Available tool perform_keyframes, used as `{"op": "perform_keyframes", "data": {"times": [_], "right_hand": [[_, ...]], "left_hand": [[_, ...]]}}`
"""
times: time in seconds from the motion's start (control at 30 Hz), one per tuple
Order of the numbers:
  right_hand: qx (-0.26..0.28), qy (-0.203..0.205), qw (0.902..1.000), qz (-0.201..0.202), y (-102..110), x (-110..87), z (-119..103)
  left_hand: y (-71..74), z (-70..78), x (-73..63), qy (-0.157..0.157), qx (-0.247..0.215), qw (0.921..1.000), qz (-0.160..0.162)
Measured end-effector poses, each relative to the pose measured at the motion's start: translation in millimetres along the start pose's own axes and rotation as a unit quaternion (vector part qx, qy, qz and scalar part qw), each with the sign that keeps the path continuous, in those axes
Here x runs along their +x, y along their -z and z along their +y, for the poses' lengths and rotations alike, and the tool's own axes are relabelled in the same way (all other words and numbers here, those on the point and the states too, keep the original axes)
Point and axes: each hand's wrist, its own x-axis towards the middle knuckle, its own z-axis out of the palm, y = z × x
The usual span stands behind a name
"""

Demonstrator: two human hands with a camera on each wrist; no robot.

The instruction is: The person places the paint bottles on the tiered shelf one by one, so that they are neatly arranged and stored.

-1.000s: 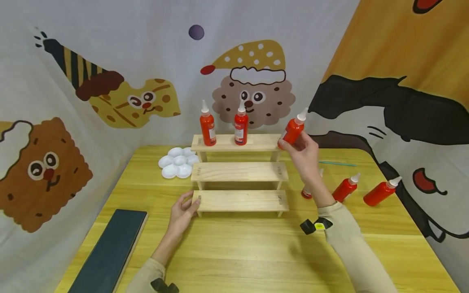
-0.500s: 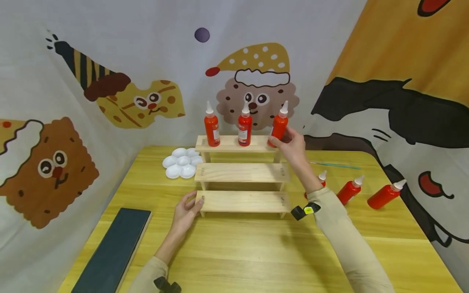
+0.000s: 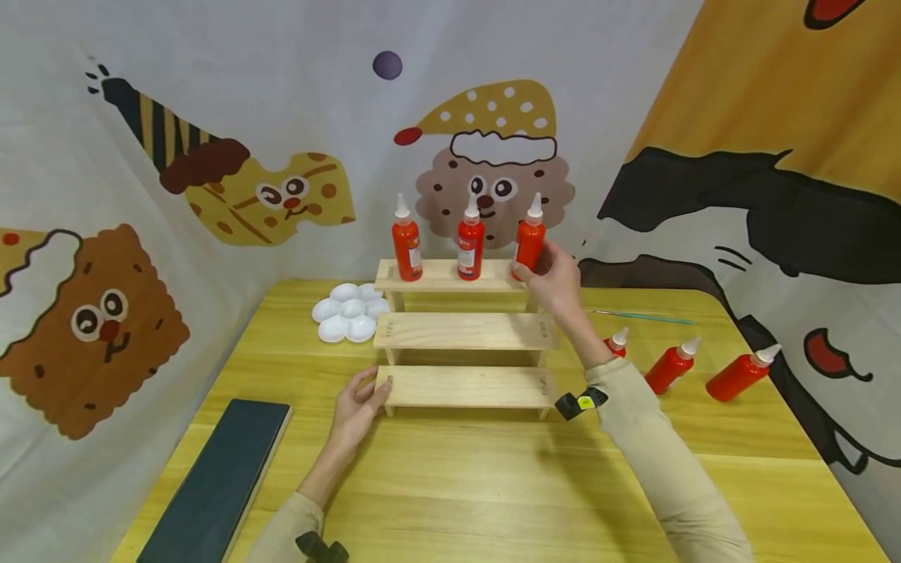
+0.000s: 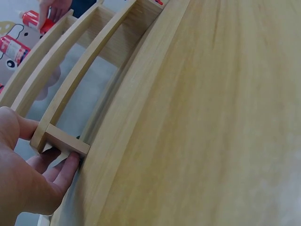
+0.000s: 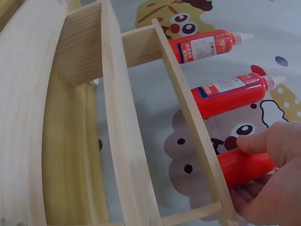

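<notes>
My right hand (image 3: pixel 561 280) grips a red paint bottle (image 3: pixel 529 241) with a white pointed cap, upright at the right end of the top step of a three-tier wooden stand (image 3: pixel 464 332). In the right wrist view, thumb and fingers wrap round that bottle (image 5: pixel 242 165) low on its body. Two like bottles stand on the same step, one at the left (image 3: pixel 407 246) and one in the middle (image 3: pixel 470 246). My left hand (image 3: pixel 357 407) holds the left end of the lowest step; the left wrist view shows its thumb on top and its fingers under the end piece (image 4: pixel 66 141).
Several more red bottles (image 3: pixel 671 367) stand on the table right of the stand, one partly behind the right forearm. A thin brush (image 3: pixel 644 317) lies behind them. A white flower-shaped palette (image 3: pixel 350 313) is at the stand's left, and a dark flat board (image 3: pixel 218 477) lies at front left.
The right hand has brought its bottle left and down from the stand's right end, and the bottle has gone from tilted to upright on the top step. The left hand keeps its hold.
</notes>
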Motion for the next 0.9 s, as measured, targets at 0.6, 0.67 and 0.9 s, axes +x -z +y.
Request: {"op": "perform_keyframes", "data": {"times": [0.6,0.67,0.9], "right_hand": [[-0.016,0.072,0.9942,0.078,65.6,-31.9,6.5],[-0.021,0.072,0.9933,0.088,72.1,-36.3,9.8],[-0.019,0.017,0.9952,0.095,89.9,-58.0,29.7]], "left_hand": [[-0.3,-0.8,1.0,0.002,-0.012,0.9999,-0.001],[-0.1,-0.9,1.1,0.001,-0.013,0.9999,-0.003],[-0.4,0.4,0.1,0.002,-0.014,0.9999,-0.008]]}}
